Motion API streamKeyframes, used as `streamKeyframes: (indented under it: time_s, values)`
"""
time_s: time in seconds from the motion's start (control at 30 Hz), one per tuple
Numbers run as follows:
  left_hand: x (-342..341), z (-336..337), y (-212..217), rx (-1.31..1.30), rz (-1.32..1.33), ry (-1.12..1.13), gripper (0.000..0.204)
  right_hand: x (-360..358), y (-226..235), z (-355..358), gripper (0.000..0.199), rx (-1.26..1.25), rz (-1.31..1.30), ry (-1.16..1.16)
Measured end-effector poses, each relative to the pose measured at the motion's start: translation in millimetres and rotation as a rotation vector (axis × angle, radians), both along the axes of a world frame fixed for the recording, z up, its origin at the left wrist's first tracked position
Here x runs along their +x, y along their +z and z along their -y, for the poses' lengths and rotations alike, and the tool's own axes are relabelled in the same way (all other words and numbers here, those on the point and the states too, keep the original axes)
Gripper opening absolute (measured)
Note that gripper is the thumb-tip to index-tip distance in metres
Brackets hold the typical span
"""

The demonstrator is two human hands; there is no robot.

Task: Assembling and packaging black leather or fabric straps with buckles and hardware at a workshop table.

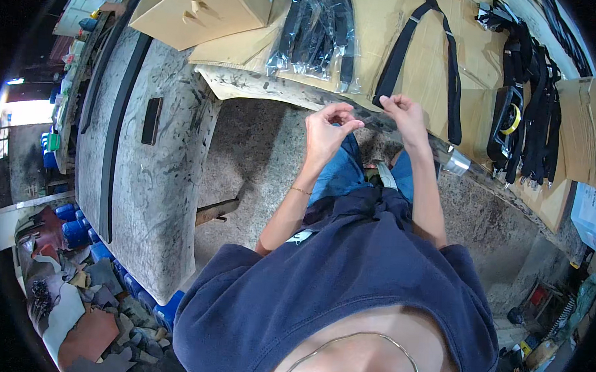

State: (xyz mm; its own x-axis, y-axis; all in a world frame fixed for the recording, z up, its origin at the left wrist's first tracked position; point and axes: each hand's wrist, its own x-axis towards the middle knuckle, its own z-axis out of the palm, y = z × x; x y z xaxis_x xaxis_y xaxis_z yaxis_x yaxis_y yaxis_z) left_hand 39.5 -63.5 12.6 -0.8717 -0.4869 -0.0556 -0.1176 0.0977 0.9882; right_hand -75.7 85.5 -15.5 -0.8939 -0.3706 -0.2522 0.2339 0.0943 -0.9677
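A pair of black suspenders point(400, 54) lies in a narrow upside-down V on the cardboard-covered table in front of me. The fingers of my right hand point(407, 121) pinch the near end of its left strap, at the table's edge. My left hand point(327, 131) is just left of it, above the floor gap. Its thumb and fingers curl together; anything between the tips is too small to make out. The other strap's end lies flat to the right of my right hand.
Clear-bagged black straps point(318, 34) lie beyond my left hand, with a tan drawered box point(202, 12) farther left. More black straps point(537, 110) and a black tape-like roll point(507, 125) are at right. A phone point(152, 121) rests on the grey left table point(158, 200).
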Motion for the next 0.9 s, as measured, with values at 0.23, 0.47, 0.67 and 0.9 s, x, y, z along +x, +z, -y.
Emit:
streamKeyframes:
  time_s: [0.23, 0.47, 0.67, 0.9]
  values:
    - [-12.2, -7.6, -16.0, -0.047, 0.001, -0.03, 0.03, -8.3, 27.1, -18.4, 0.016, -0.351, 0.363, 0.015]
    - [-26.5, -20.4, -11.8, -0.065, 0.092, -0.055, 0.028, -16.8, 21.8, -28.3, 0.017, -0.326, 0.348, 0.088]
    - [-38.0, -26.7, -10.1, 0.032, 0.146, -0.09, 0.018, -21.5, 10.2, -30.1, 0.018, -0.162, 0.192, 0.155]
    - [-42.8, -31.6, -11.2, 0.166, 0.199, -0.133, 0.01, -28.3, 4.9, -26.7, 0.014, -0.166, 0.178, 0.128]
